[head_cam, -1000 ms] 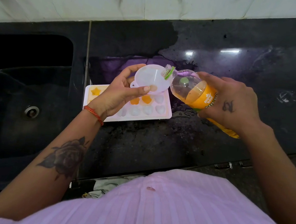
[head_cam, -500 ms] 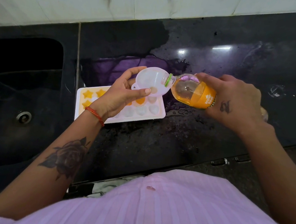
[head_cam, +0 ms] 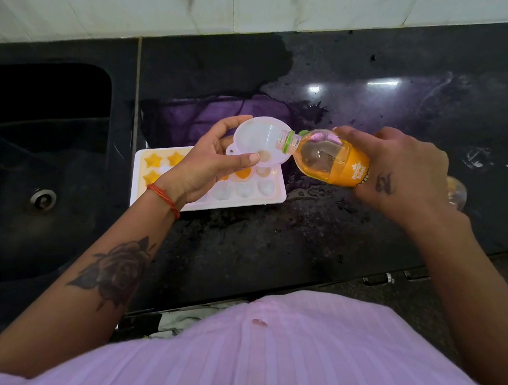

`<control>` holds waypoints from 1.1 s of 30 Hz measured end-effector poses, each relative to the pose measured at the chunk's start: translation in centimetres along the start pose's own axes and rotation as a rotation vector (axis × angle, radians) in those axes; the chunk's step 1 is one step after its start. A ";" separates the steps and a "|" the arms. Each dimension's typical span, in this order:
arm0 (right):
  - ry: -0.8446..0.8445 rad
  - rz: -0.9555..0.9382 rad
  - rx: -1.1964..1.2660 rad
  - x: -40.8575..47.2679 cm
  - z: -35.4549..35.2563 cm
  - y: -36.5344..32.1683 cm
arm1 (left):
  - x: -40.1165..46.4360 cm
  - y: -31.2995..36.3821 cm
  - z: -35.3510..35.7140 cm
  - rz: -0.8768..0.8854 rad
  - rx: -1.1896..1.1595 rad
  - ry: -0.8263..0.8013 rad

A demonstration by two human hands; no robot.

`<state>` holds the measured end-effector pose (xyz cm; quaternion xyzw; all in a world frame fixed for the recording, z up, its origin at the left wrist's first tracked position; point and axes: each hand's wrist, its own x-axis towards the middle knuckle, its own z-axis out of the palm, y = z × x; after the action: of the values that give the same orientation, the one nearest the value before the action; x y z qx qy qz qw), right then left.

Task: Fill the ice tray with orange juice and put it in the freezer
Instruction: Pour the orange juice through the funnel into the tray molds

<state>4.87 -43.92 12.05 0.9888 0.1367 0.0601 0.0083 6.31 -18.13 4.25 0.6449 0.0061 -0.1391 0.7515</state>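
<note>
The black table (head_cam: 389,90) runs across the room with a dark sink (head_cam: 30,163) sunk in at nine o'clock and a wet purple stain near its middle. On it, just past the sink's edge, lies the white tray (head_cam: 255,200), flat, its long side running roughly from eight to two o'clock. The star cells at its nine o'clock end are orange with juice; the heart cells along the near edge look pale and unfilled, though the hand hides the middle ones, so I can't count them.

The right hand (head_cam: 400,176) is wrapped round the bottle (head_cam: 331,162), which is tipped almost level, neck pointing to nine o'clock, juice pooled along its lower side. Its mouth sits inside the rim of the funnel (head_cam: 259,141).

The left hand (head_cam: 207,167) pinches that funnel between thumb and fingers, holding it above the tray's far row.

So the filling step is under way, perhaps a third done. Next, I'd judge, the funnel must shift over an empty heart cell and the bottle tilt gently, since a heavy pour would overflow so small a cell.
</note>
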 end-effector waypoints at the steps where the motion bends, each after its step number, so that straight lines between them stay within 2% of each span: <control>1: 0.000 0.001 -0.001 0.0 0.0 0.0 | 0.0 0.0 0.0 0.001 0.000 0.000; 15: -0.018 0.008 0.017 0.0 -0.2 -0.3 | 0.0 0.3 0.1 -0.007 -0.031 -0.004; 25: -0.056 0.005 0.163 -0.1 -0.7 -1.0 | -0.7 0.7 -0.1 0.017 -0.077 0.021; 33: -0.054 -0.069 0.220 0.2 -0.7 -3.7 | -4.1 1.0 -2.6 0.055 -0.066 0.077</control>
<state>3.99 -40.30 12.70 0.9796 0.1762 0.0179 -0.0946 3.04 -14.60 5.58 0.6246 0.0218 -0.0931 0.7751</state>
